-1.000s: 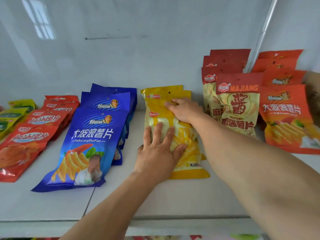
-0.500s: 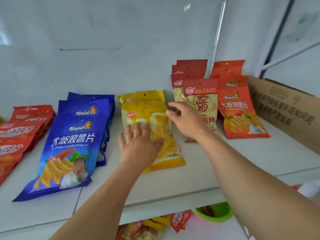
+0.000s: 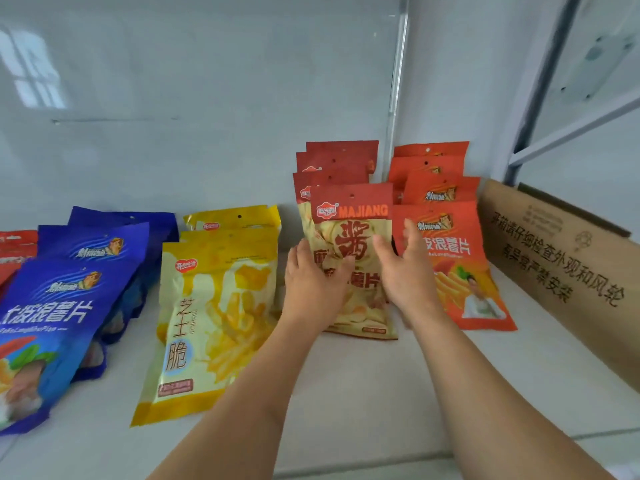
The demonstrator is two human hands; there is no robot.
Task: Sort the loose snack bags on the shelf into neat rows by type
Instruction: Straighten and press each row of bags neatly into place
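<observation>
both hands on the front majiang bag (image 3: 349, 258), one at each side edge. left hand (image 3: 313, 289) laid on the bag's left part, fingers (image 3: 301, 252) loosely spread and flat, thumb over the print. right hand (image 3: 405, 275) at the bag's right edge, fingers spread and upright, palm turned inward; looked like bracketing the bag to square it, not lifting. no pinch visible, and could not tell if the right palm actually touched the edge.

majiang row (image 3: 337, 164) stepped back toward the wall, front bag lowest and overlapping the ones behind, so each header showed. orange row (image 3: 436, 188) just beside it on the right, front orange bag (image 3: 464, 282) touching or nearly touching the majiang bag, partly behind the right hand. yellow row (image 3: 221, 271) to the left, well shingled, front bag slightly tilted. blue row (image 3: 90, 268) further left, then red bags (image 3: 17, 247) at the frame edge, mostly cut off.

cardboard box (image 3: 561, 271) leaned along the right end of the shelf (image 3: 346, 386), hemming in the orange row.

judged: mostly sorted by type already; this step likely straightening the majiang row. risk: nudging the orange bag askew.
</observation>
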